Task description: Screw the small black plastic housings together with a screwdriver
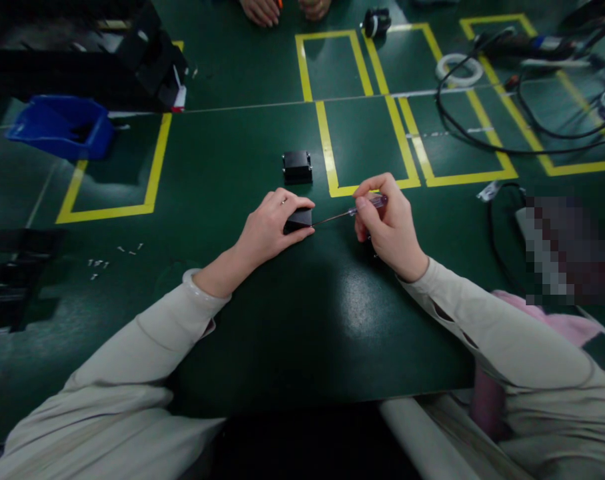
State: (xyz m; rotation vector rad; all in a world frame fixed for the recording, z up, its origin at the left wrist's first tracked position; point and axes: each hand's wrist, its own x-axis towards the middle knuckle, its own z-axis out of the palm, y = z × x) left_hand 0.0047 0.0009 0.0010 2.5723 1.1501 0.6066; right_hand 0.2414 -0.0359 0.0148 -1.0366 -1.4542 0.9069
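My left hand (270,225) grips a small black box (300,219) between thumb and fingers, down on the green tabletop. In my right hand (390,227) is a screwdriver (368,205) with a clear purplish handle. Its thin shaft points left, and the tip meets the box's right side near my left thumb; whether it sits in a screw is too small to tell. Just beyond my left hand stands a second black box (297,167) with small shiny screws at its sides. Several loose screws (98,263) lie on the table, left of my left forearm.
A blue bin (62,127) and black racks (132,60) stand at the back left. Dark parts (17,273) lie at the left. Yellow tape (327,147) marks rectangles. A tape roll (459,70) and black cables (462,127) are at the right. Another person's hands (262,10) show across the table.
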